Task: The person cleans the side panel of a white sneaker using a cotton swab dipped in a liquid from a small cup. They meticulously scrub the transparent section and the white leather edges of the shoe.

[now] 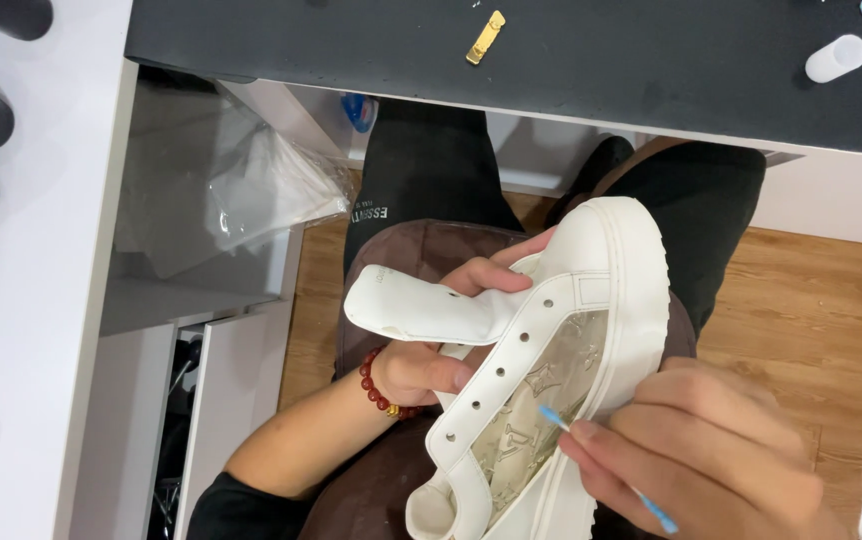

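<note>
Sneaker (pixel 591 330) lies tilted over the lap, left hand (pixel 441 360) wrapped round its tongue (steadying it); right hand's (pixel 711 450) grip pinches a blue swab (pixel 556 418) against its side panel.

The sneaker (pixel 551 360) looks like smooth matt white leather with a glossy, embossed metallic side panel. The floor (pixel 801 310) is wood; the surface (pixel 601 60) is matt black, perhaps rubbery.

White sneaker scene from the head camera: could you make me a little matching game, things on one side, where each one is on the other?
Things:
1. white leather sneaker
2. thin blue-tipped swab stick
3. small gold metal clip
4. red bead bracelet

Places:
A. on the dark desktop
B. around the left wrist
C. pinched in the right hand
D. gripped by the left hand over the lap

Pairs: 1-D, 2-C, 3-A, 4-B
</note>
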